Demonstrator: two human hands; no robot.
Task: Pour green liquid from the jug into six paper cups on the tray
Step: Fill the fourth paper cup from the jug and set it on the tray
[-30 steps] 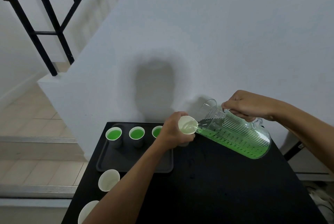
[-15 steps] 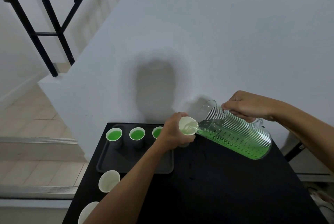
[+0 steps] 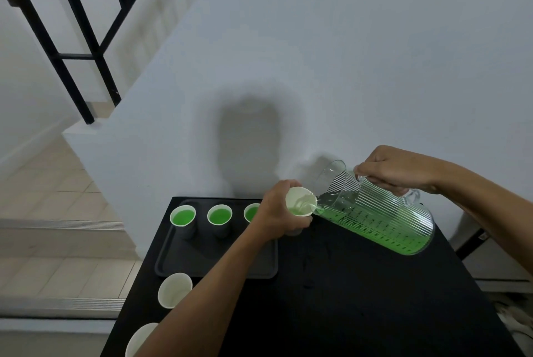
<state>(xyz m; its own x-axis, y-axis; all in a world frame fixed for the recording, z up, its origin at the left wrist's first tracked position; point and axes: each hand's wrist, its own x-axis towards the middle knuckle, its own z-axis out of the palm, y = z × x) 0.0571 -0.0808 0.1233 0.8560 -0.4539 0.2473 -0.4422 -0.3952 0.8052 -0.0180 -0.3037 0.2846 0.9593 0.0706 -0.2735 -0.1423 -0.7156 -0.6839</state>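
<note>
Tilting toward a white cup (image 3: 300,201) — ribbed clear jug (image 3: 377,218), half green.

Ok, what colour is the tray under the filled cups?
Plain black tray, no pattern, matching the table beneath it; it shows in the head view.

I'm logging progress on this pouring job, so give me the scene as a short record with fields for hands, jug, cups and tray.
left hand: grips a paper cup, tilted toward the jug, right of the tray
right hand: grips the jug's handle
jug: tilted, spout at the paper cup's rim, green liquid inside
filled cups: three in the tray's back row: left cup, middle cup, right cup partly hidden by the left hand
empty cups: two on the black table, off the tray: farther cup, nearer cup
</note>
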